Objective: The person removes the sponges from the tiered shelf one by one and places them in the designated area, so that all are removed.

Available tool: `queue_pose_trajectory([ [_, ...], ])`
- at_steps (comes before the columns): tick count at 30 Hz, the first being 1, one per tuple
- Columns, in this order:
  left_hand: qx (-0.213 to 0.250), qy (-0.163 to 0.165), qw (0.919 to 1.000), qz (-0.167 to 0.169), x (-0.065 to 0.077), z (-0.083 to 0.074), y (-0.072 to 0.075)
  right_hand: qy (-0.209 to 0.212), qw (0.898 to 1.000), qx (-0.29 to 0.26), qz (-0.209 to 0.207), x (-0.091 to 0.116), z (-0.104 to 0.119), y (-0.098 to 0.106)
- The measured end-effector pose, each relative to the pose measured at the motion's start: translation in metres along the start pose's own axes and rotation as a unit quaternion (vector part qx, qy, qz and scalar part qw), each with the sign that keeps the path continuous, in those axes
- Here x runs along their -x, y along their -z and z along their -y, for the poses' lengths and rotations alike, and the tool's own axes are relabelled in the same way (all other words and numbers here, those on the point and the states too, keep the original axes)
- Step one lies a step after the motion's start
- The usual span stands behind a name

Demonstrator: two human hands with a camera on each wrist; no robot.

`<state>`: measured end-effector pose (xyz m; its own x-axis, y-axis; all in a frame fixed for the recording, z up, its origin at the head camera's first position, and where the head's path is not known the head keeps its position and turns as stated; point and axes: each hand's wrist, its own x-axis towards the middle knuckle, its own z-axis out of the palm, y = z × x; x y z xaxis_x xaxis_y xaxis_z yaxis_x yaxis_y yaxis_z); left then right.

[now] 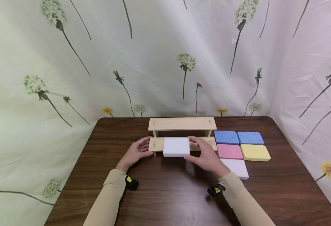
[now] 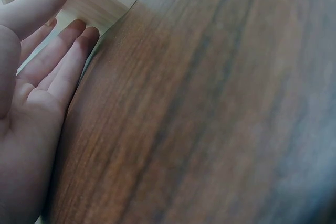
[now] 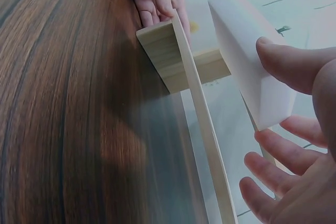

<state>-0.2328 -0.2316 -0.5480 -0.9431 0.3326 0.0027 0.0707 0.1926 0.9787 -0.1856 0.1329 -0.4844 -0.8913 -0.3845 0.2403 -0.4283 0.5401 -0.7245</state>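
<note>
A white sponge (image 1: 176,147) is pinched by my right hand (image 1: 206,155), thumb at the front right corner and fingers along the right side. In the right wrist view the sponge (image 3: 252,61) is held above the lower board, with a gap between them. That board (image 1: 156,144) is the front step of a light wooden two-step shelf, its upper step (image 1: 182,123) behind. My left hand (image 1: 135,152) grips the left end of the lower step, thumb at the front corner and fingers toward the back. The left wrist view shows its fingers (image 2: 63,61) beside the wooden end panel.
Right of the shelf lie two blue sponges (image 1: 226,137), a pink sponge (image 1: 229,151), a yellow sponge (image 1: 255,152) and another white sponge (image 1: 236,168). All rest on a dark wooden table (image 1: 165,194). A flower-print curtain (image 1: 165,62) hangs behind and along both sides.
</note>
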Motion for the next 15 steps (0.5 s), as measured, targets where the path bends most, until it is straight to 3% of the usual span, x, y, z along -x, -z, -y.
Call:
queue_pose_trajectory([
  [15,0.003,0.002,1.0000,-0.004,0.001,-0.001,0.000,-0.019,1.000,-0.010,0.002,0.014,-0.003,0.014],
])
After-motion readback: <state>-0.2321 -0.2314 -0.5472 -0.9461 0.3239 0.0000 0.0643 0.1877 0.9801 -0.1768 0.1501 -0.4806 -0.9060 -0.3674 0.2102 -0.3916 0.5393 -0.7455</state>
